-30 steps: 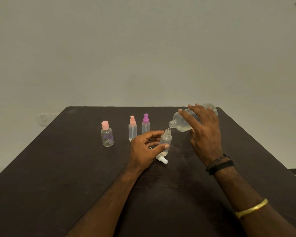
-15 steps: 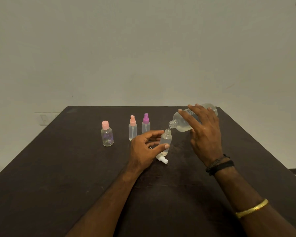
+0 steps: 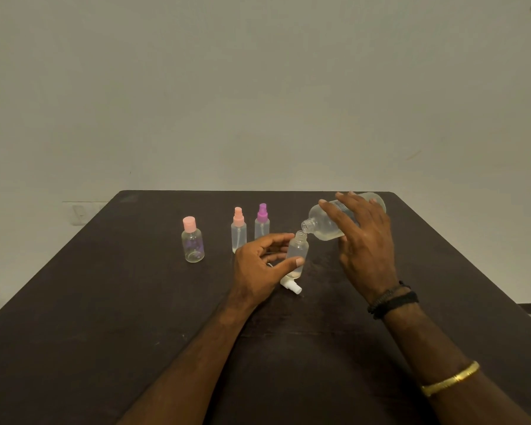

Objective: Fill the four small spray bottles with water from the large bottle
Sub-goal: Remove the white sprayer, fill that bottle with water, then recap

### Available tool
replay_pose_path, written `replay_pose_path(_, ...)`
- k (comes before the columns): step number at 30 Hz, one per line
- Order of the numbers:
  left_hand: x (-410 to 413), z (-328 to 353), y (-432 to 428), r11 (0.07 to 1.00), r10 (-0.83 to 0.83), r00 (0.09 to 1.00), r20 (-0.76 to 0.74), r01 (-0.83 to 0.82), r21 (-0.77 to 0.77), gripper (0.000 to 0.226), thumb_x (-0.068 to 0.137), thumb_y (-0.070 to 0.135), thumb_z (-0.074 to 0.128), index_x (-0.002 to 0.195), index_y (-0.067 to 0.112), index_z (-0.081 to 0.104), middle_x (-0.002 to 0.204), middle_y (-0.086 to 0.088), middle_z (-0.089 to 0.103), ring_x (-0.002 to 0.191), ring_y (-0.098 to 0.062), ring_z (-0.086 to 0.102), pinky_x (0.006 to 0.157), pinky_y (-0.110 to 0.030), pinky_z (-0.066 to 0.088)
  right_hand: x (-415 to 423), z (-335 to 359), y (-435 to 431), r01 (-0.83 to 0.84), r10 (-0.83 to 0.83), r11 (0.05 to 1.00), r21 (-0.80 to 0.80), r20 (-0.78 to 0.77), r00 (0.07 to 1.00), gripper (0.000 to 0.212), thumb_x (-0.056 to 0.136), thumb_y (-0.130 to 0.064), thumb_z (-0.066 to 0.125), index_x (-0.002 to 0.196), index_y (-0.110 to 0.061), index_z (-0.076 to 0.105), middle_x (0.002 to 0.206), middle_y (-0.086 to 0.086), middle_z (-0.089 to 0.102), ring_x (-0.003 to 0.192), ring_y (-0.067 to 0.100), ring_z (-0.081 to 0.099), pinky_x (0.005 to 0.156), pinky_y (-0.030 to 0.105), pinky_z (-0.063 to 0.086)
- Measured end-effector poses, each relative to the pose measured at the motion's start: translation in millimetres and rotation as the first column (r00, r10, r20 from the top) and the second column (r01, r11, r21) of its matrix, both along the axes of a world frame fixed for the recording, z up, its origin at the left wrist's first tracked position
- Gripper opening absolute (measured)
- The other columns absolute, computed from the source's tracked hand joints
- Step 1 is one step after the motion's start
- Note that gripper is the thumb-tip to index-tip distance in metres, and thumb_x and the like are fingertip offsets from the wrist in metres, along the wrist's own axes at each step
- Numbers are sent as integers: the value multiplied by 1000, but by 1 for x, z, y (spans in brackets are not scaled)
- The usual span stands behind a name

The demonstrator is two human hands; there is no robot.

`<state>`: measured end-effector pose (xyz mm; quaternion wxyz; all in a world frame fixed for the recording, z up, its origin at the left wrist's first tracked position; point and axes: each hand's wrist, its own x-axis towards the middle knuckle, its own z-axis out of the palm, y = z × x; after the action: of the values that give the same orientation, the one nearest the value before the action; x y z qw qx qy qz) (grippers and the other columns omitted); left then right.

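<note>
My right hand (image 3: 365,246) grips the large clear bottle (image 3: 322,225), tipped on its side with its open mouth just over the neck of a small uncapped bottle (image 3: 298,251). My left hand (image 3: 259,266) holds that small bottle upright between thumb and fingers on the dark table (image 3: 135,302); a little water shows at its bottom. Its white spray cap (image 3: 290,285) lies on the table right in front of it. Behind my left hand stand a small bottle with a pink spray top (image 3: 238,233) and one with a purple spray top (image 3: 262,223).
A squat bottle with a pink cap (image 3: 192,240) stands further left. A bare wall rises behind the table's far edge. Black bands and a gold bangle sit on my right forearm.
</note>
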<state>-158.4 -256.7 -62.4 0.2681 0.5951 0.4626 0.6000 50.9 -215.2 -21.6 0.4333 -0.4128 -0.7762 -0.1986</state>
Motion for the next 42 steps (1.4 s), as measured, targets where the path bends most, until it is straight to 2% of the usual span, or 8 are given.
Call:
replay_pose_path(3,0,2,-1,1000,3,1000,13,-3,6,51,78,16,89,125,11,71,117,0,76,104,-11,74,88,-38,63,0,-5,1,-11,10,1000,-13,-12,1000,75,81,13,66,146,-24,55,147,10,54,142,32,45,116,59,32)
replay_pose_path(10,0,4,-2,999,32,998,61,-33,8,50,77,13,89,123,7,71,116,-2,76,104,-14,74,90,-38,62,-4,-12,-1,-64,58,995,-79,-88,994,72,86,-3,73,150,-23,48,147,4,55,138,25,48,112,46,40)
replay_pose_path(14,-1,6,-2,998,62,995,84,-64,13,49,77,10,89,122,6,72,114,0,77,104,-12,74,89,-30,62,-9,-8,-2,-106,67,976,-190,-200,977,81,81,-13,83,152,-20,44,144,4,57,130,23,52,105,47,49)
replay_pose_path(19,-1,7,-2,996,86,992,96,-88,17,48,76,11,89,121,8,73,112,5,76,103,-10,74,87,-25,61,-13,-5,0,-219,68,922,-318,-426,902,84,81,-26,86,152,-19,42,146,-1,56,130,15,53,105,34,52)
replay_pose_path(23,-2,7,-1,994,108,990,95,-110,12,49,76,13,90,122,10,73,112,5,76,102,-10,74,87,-23,60,-16,-4,1,-244,3,889,-387,-528,849,87,78,-29,88,152,-21,42,143,-2,60,125,17,60,102,37,56)
replay_pose_path(32,-5,5,2,990,140,988,72,-141,5,50,76,17,90,123,10,73,113,-1,77,102,-14,74,89,-32,62,-17,-18,3,-254,-50,838,-483,-532,845,89,77,-30,89,151,-24,40,141,0,62,123,19,62,101,41,57)
replay_pose_path(42,-5,5,1,990,141,988,59,-141,-7,51,77,18,89,125,12,72,116,0,75,104,-10,73,90,-29,62,-17,-23,5,-226,-86,839,-494,-531,843,91,76,-35,89,152,-25,39,142,-1,62,123,19,63,100,42,57)
